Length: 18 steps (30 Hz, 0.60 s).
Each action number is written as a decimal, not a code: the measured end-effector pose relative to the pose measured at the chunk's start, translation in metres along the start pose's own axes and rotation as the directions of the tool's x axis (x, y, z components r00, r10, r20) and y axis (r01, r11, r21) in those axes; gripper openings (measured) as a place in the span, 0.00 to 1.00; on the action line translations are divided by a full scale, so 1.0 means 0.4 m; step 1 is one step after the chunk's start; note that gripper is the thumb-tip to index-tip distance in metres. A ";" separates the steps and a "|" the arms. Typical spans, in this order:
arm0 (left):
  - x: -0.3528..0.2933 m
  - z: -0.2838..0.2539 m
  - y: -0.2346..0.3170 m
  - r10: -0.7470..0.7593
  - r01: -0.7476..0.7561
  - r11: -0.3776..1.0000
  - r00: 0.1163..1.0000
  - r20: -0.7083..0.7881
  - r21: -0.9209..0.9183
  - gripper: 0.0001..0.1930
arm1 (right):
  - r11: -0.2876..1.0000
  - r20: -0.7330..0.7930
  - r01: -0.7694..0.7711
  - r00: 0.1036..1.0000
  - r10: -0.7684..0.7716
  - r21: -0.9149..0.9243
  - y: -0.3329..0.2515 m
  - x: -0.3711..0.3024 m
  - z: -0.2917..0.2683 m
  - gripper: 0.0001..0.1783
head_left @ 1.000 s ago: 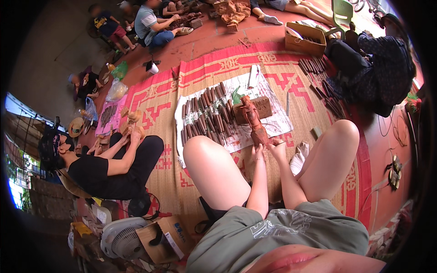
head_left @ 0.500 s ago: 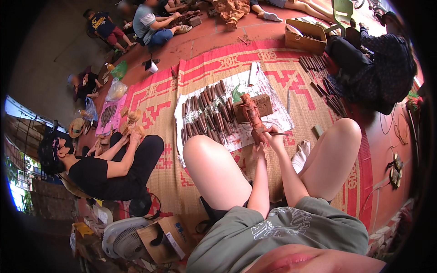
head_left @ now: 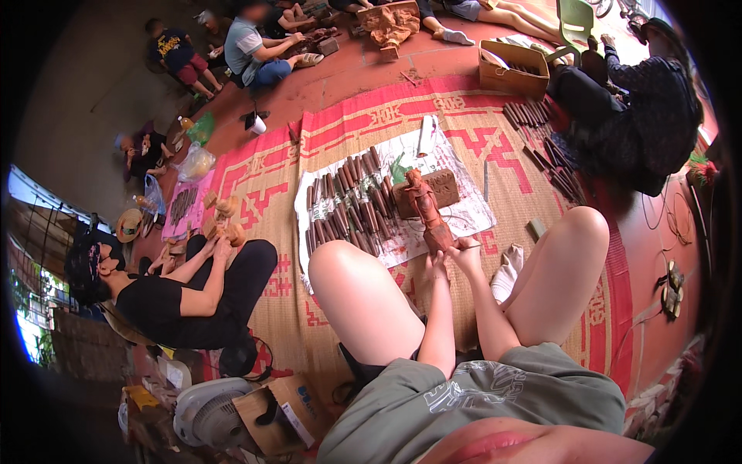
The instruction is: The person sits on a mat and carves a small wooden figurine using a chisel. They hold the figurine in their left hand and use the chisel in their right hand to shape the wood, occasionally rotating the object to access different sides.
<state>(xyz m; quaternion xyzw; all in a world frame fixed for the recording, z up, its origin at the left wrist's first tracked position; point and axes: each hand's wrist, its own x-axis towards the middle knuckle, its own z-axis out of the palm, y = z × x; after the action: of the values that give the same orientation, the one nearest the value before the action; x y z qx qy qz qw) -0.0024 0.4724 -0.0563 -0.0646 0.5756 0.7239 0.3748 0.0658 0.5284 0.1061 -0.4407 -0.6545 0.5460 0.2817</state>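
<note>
A reddish-brown carved wooden figurine [head_left: 430, 216] stands tilted between my knees, its upper end leaning on a brown block [head_left: 442, 188]. My left hand [head_left: 438, 267] is closed around its lower end. At the figurine's lower right side, my right hand [head_left: 465, 256] is closed on a thin dark carving tool [head_left: 474, 247], of which only a short piece shows. The block rests on a white cloth [head_left: 473, 214]. Rows of carving tools with brown handles [head_left: 349, 203] lie on that cloth, left of the figurine.
A red-patterned straw mat [head_left: 340, 127] spreads under everything. At left a person in black [head_left: 166, 298] works on a pale wooden piece [head_left: 226, 220]. More tools [head_left: 558, 166] lie at right, near a person in dark clothes [head_left: 649, 124] and a cardboard box [head_left: 512, 77]. A fan [head_left: 216, 414] stands lower left.
The figurine's lower end and both my hands have shifted slightly. The tool in my right hand has turned, and less of its shaft shows. The whole view has tilted a little.
</note>
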 end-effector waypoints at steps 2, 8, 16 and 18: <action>0.015 -0.020 0.001 -0.003 0.005 0.998 0.999 -0.034 0.062 0.24 | 0.994 -0.027 0.101 0.995 -0.100 0.051 -0.027 -0.001 0.021 0.02; -0.069 0.043 0.052 -0.013 0.007 0.992 0.999 -0.050 -0.126 0.25 | 0.979 -0.135 0.203 0.970 -0.203 -0.012 0.000 -0.020 0.017 0.06; -0.100 0.055 0.090 -0.056 0.056 0.998 0.997 -0.046 0.002 0.21 | 0.957 -0.152 0.278 0.946 -0.288 -0.085 -0.065 0.026 0.020 0.08; -0.074 0.037 0.081 -0.023 0.022 0.998 0.999 -0.027 -0.059 0.21 | 0.976 -0.087 0.211 0.973 -0.216 -0.062 -0.041 0.005 0.023 0.07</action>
<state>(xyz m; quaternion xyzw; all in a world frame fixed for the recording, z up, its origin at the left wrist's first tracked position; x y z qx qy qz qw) 0.0033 0.4697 -0.0105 -0.0922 0.5584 0.7354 0.3727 0.0525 0.5257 0.1193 -0.4001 -0.6982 0.4741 0.3574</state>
